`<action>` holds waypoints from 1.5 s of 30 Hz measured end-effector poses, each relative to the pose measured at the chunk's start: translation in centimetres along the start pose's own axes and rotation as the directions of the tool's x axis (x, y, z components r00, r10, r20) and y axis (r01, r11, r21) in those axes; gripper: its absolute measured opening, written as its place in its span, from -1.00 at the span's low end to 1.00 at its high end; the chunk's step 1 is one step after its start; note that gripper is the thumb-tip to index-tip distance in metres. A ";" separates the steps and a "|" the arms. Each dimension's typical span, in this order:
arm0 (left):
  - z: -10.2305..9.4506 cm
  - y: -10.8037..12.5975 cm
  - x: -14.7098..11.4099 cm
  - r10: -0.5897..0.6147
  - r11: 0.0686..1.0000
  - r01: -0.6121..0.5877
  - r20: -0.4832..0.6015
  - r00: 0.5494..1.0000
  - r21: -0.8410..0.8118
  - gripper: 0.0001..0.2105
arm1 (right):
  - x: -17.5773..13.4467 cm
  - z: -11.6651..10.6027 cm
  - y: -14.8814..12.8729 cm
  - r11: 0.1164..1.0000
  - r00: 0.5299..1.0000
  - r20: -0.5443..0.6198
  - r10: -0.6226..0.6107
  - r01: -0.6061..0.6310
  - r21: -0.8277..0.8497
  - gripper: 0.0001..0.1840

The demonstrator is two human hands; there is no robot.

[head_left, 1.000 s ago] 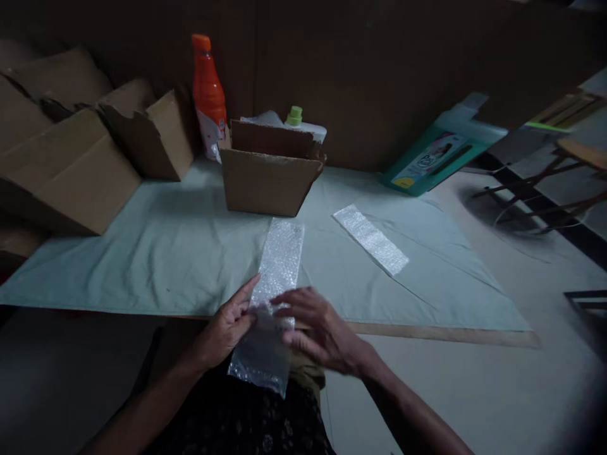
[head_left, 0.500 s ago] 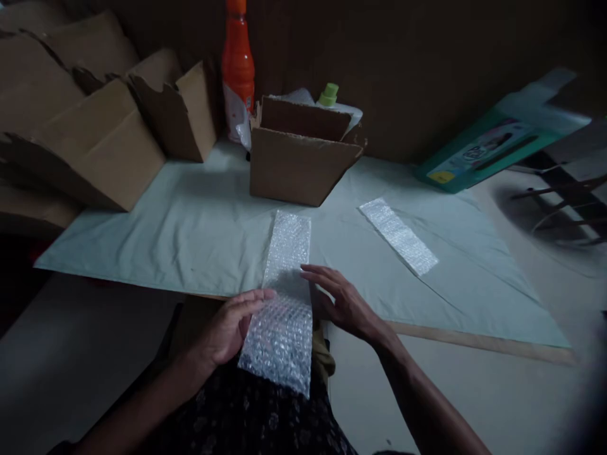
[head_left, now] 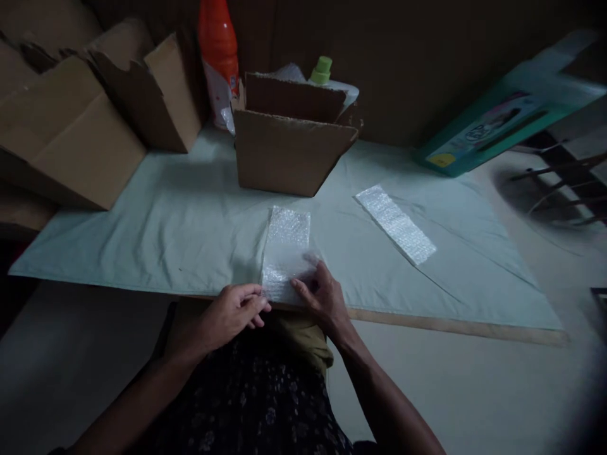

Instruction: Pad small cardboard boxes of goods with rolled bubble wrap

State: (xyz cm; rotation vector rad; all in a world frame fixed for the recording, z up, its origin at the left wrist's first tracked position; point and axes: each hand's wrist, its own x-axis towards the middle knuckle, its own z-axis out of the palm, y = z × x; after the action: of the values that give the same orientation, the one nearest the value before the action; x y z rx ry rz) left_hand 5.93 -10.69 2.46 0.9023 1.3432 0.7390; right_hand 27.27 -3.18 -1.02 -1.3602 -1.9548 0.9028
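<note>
A strip of bubble wrap [head_left: 286,230] lies in front of me at the table's near edge, its near part folded back over itself. My left hand [head_left: 237,311] is closed at the strip's near left corner, thumb and fingertips pinching the fold. On the right side, my right hand [head_left: 325,294] grips the folded-over part between thumb and fingers; its fingertips are smeared by motion. Farther right, a second bubble wrap strip [head_left: 396,224] lies flat and slanted on the cloth.
Behind the strip stands an open cardboard box [head_left: 284,155]. An orange bottle [head_left: 219,50] and a green-capped bottle [head_left: 322,69] are at the back. Several cardboard boxes [head_left: 71,139] crowd the left. A green jug [head_left: 493,120] leans at right. Pale green cloth [head_left: 203,234] covers the table.
The strip's near end, which hung over the table edge toward my lap, is now folded up onto the rest. My right hand has turned and closed on it; my left hand has moved to the fold.
</note>
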 end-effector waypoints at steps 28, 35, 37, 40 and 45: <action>0.2 0.7 0.1 0.278 0.741 -0.113 -0.149 0.949 0.662 -0.84 | -2.7 -1.7 0.9 0.803 0.858 0.223 -0.463 0.513 -0.305 -0.75; 0.4 0.3 0.7 0.520 0.662 -0.424 0.028 0.854 0.617 -0.69 | -0.5 -1.4 0.4 0.907 0.897 0.193 -0.398 0.416 -0.062 -0.74; 0.7 0.0 1.8 0.509 0.716 -0.398 -0.039 0.860 0.573 -0.75 | -0.1 -1.2 0.6 0.951 0.937 0.165 -0.308 0.310 0.013 -0.74; 0.6 -0.1 3.1 0.477 0.798 -0.353 -0.154 0.865 0.488 -0.81 | -0.1 -1.0 0.8 0.963 0.963 0.031 -0.269 0.269 -0.003 -0.75; 0.7 0.0 4.1 0.448 0.790 -0.284 -0.197 0.872 0.543 -0.81 | -1.5 -1.2 1.2 0.855 0.891 0.020 -0.453 0.440 -0.272 -0.73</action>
State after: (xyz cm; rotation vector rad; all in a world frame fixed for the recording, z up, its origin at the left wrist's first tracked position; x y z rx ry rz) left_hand 7.06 -7.22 0.49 1.5525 1.7100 0.8804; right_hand 29.36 -4.05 -1.37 -0.9759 -2.2859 0.3889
